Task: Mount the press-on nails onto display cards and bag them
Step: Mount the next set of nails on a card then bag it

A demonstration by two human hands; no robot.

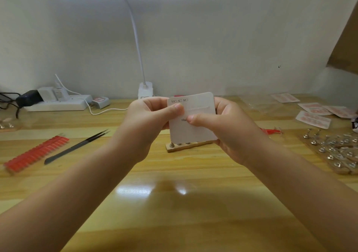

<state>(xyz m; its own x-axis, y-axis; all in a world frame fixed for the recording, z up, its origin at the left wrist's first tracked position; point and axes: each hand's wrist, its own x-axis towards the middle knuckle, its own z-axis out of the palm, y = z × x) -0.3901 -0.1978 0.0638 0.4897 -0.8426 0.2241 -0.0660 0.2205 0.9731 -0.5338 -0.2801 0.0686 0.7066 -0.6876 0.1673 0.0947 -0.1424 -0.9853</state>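
Note:
A white display card [195,131] with small printed letters is held upright above the middle of the wooden desk [174,203]. My left hand [149,120] pinches its left edge, thumb on the front. My right hand [228,127] grips its right side, thumb pressed on the card's middle. Behind the card's lower edge lies a small wooden stand [186,147] with metal pegs. A strip of red press-on nails [34,154] lies at the left. Several bagged cards with pink nails [317,114] lie at the far right.
Black tweezers [77,147] lie beside the red strip. A wooden board with several metal holders [337,151] sits at the right, and a red tool [271,130] lies behind my right wrist. A power strip [58,102] and lamp base [145,90] stand along the wall.

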